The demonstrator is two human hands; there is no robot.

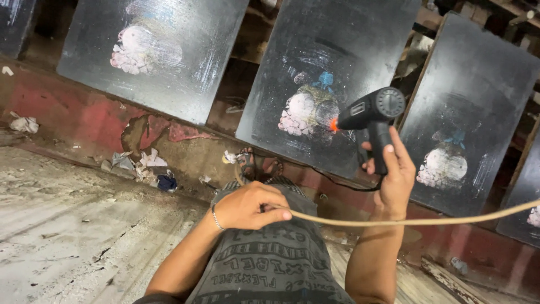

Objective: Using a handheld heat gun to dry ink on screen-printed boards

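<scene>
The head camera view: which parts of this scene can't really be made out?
- Tan cord: runs off the right edge; its far end is unseen.
- Left hand: its palm is turned away, so how it grips the cord is hidden.
- Heat gun: the right hand covers its handle; the glowing nozzle is too small to read.
- Rightmost black board: cut off by the edge.
- Floor scraps: too small to identify.

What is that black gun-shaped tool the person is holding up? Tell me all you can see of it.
The heat gun looks like matte black plastic, with a round ribbed dial at the back and a nozzle glowing orange at its tip. The right hand grips its handle, aiming the nozzle left at the middle dark panel. A thin dark cord hangs from the handle.
</scene>
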